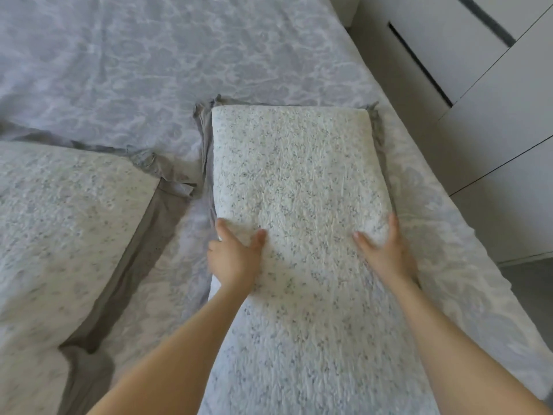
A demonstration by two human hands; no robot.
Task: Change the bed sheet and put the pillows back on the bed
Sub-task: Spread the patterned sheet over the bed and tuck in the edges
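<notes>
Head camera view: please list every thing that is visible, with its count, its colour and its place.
Fleecy rectangular pillows: 2, white with grey specks and grey fabric borders; right pillow under both hands, left pillow at the left edge.
Patterned bed sheet: 1, pale grey, covering the bed.
Flat cabinet fronts: several, white, right of the bed.
Floor: 1, grey, lower right.
Left hand: 1, rests on the right pillow's left edge.
Right hand: 1, rests on its right edge.

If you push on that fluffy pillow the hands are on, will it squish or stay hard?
Probably squishy: the pillow seems to dent slightly where the left hand and right hand rest on it. Its nubbly cover likely clings to the bed sheet rather than sliding. It lies flat, so it shouldn't roll.
</notes>
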